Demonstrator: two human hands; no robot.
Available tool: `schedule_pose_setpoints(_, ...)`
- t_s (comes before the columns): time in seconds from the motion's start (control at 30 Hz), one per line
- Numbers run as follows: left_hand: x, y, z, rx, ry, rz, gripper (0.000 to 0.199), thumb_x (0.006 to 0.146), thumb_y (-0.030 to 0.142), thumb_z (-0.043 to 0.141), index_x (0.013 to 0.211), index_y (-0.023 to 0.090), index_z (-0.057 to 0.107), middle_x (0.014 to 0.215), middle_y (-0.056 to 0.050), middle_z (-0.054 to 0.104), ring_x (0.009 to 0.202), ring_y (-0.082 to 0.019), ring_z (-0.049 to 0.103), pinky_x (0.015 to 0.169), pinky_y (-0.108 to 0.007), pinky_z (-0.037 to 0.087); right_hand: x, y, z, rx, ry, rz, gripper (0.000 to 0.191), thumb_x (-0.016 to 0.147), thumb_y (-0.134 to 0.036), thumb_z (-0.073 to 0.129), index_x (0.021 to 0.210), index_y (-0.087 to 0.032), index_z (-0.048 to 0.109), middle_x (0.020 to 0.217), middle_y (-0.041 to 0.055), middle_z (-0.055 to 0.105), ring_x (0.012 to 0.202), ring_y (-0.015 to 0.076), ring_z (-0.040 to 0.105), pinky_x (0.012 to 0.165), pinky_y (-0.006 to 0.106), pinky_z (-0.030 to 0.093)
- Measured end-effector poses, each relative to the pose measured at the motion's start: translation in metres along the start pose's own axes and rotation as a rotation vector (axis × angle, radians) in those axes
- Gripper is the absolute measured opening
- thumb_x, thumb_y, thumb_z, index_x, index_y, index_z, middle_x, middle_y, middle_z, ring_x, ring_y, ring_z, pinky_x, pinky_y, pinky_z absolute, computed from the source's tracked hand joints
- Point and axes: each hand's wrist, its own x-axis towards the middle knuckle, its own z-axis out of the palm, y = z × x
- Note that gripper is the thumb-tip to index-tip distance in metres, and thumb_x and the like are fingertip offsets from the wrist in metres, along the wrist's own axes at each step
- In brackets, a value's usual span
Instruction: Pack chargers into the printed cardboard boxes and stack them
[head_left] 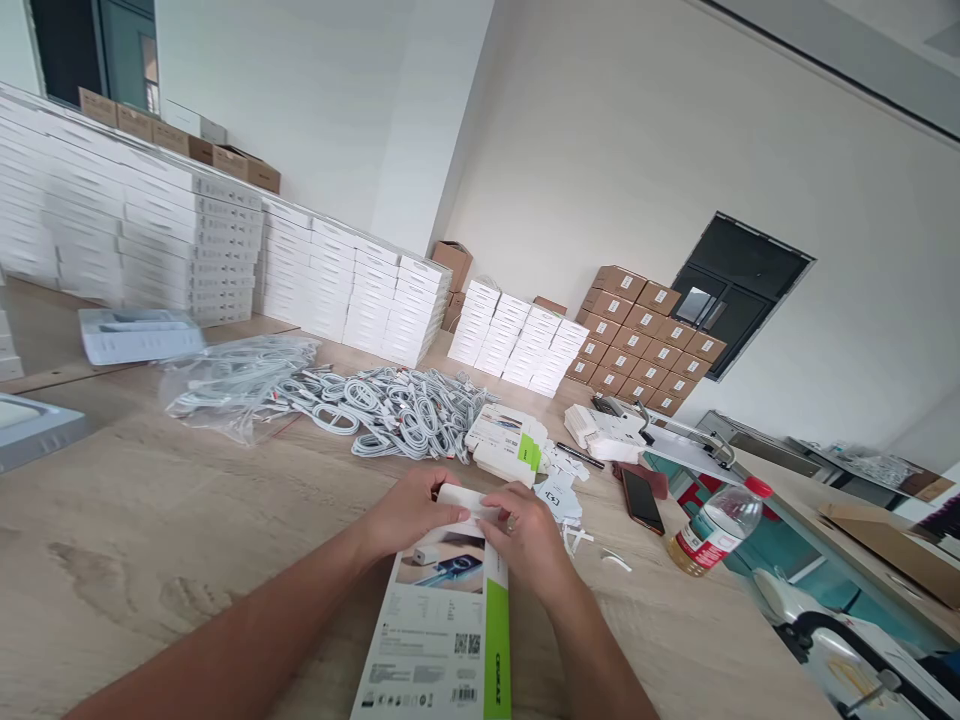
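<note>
A white and green printed box [442,640] lies flat on the wooden table [187,530], its far end between my hands. My left hand [416,510] grips the left side of that end, thumb on the white flap [461,498]. On the right side, my right hand [525,525], with a ring on one finger, pinches the same end. Just beyond are a stack of flat printed boxes [504,440] and white paper cards [559,495]. A heap of grey-white cables [412,410] lies farther back.
Stacked white boxes [352,290] line the back. A plastic bag of cables [232,385] and a pale tray [139,335] lie left. At right are a black pen [580,455], a phone [642,500] and a red-capped bottle [720,527]. Brown cartons [637,335] stand behind.
</note>
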Motion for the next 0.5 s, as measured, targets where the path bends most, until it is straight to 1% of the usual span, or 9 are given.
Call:
schedule_pose_setpoints(0.1,-0.001,0.001,0.0,-0.056,-0.01,-0.011,0.026,0.066,0.034,0.074,0.082,0.018,0.06,0.068,0.003,0.063,0.06,-0.016,0.056,0.054,-0.024,0.039,0.003,0.014,-0.006,0.136,0.072,0.045,0.036,0.071,-0.027,0.079,0.107,-0.026,0.071,0.108,0.0055,0.064,0.087,0.0199,0.063,0.073,0.031,0.053)
schedule_pose_setpoints(0.17,-0.001,0.001,0.0,-0.052,0.0,0.015,0.026,0.067,0.032,0.073,0.085,0.018,0.06,0.07,0.003,0.064,0.061,-0.016,0.057,0.055,-0.024,0.04,0.004,0.018,-0.008,0.221,0.104,0.061,0.05,0.068,-0.029,0.082,0.116,-0.028,0.068,0.114,0.0063,0.063,0.098,0.0225,0.062,0.08,0.034,0.054)
schedule_pose_setpoints(0.2,-0.002,0.002,0.001,-0.037,0.006,0.032,0.025,0.068,0.032,0.072,0.086,0.019,0.059,0.07,0.003,0.063,0.062,-0.016,0.057,0.055,-0.024,0.04,0.004,0.019,-0.009,0.265,0.099,0.069,0.053,0.068,-0.029,0.082,0.119,-0.028,0.067,0.116,0.0065,0.063,0.102,0.0234,0.062,0.084,0.036,0.053)
schedule_pose_setpoints(0.27,-0.003,0.003,0.002,0.01,0.013,0.068,0.022,0.071,0.031,0.07,0.086,0.019,0.06,0.07,0.003,0.062,0.064,-0.016,0.058,0.056,-0.024,0.041,0.003,0.019,-0.009,0.343,0.05,0.093,0.053,0.068,-0.029,0.082,0.119,-0.027,0.068,0.117,0.0067,0.064,0.104,0.0245,0.063,0.086,0.037,0.053)
schedule_pose_setpoints(0.37,-0.005,0.005,0.004,0.06,0.021,0.1,0.02,0.074,0.032,0.068,0.087,0.02,0.06,0.071,0.003,0.061,0.067,-0.018,0.059,0.058,-0.025,0.042,0.001,0.016,-0.009,0.398,-0.035,0.108,0.052,0.068,-0.029,0.082,0.118,-0.027,0.068,0.115,0.0061,0.066,0.103,0.0247,0.064,0.085,0.037,0.054)
schedule_pose_setpoints(0.5,-0.007,0.005,0.004,0.104,0.025,0.136,0.019,0.077,0.031,0.066,0.092,0.021,0.062,0.075,0.001,0.063,0.069,-0.019,0.061,0.059,-0.026,0.044,0.001,0.014,-0.011,0.345,-0.008,0.065,0.043,0.074,-0.028,0.078,0.116,-0.026,0.069,0.109,0.0055,0.068,0.101,0.024,0.064,0.085,0.036,0.053)
